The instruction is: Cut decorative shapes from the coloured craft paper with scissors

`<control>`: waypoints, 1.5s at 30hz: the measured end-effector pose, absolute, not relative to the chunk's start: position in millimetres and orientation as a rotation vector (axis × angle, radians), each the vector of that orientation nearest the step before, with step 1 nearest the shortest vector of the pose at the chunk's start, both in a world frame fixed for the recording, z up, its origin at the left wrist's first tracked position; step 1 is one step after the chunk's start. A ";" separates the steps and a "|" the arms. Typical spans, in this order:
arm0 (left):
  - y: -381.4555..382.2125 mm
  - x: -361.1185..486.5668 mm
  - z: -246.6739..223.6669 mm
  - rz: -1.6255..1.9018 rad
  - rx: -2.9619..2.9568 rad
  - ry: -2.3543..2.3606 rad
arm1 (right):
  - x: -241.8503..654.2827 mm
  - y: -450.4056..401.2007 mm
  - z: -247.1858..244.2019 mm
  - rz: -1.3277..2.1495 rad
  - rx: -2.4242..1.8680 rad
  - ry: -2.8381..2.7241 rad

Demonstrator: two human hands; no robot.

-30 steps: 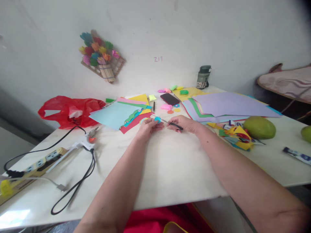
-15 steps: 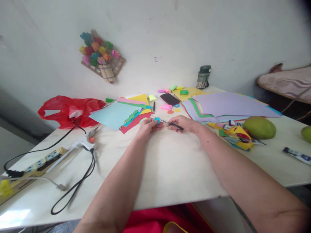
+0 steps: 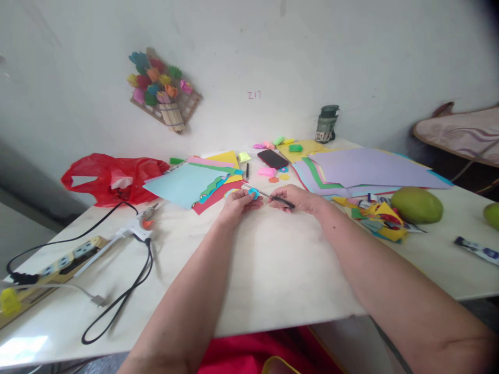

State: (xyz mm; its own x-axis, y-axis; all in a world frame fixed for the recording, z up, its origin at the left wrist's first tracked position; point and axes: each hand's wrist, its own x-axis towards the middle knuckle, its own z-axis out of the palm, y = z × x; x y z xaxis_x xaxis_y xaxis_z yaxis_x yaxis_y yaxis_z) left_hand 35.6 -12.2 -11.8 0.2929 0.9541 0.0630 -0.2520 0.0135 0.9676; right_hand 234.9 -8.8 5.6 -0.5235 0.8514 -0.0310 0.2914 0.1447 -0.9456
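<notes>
Red plastic, crumpled into a bag (image 3: 97, 179), sits at the left of the frame on the pale tabletop (image 3: 288, 275). Left of centre, a light-blue sheet (image 3: 179, 184) lies over other coloured paper. Near the middle, the left hand (image 3: 236, 205) has its grip clamped, thumb against fingers, on a small blue paper piece (image 3: 254, 192). That piece looks light, thin and easily creased, so a gentle pinch at its edge, clear of the blades, should suit it. Just right of it, the right hand (image 3: 296, 197) has its grip wrapped round the black handle of the scissors (image 3: 284, 202). These look stiff and slim, best held by that handle; their blades slant up and left beside the piece, whether biting into it I cannot tell. Farther right lie paper scraps (image 3: 385, 215) and a green fruit (image 3: 417, 205).
</notes>
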 end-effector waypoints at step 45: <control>-15.0 39.5 -10.7 1.106 1.154 0.806 | 234.1 -23.5 26.6 1.317 -1.266 -2.003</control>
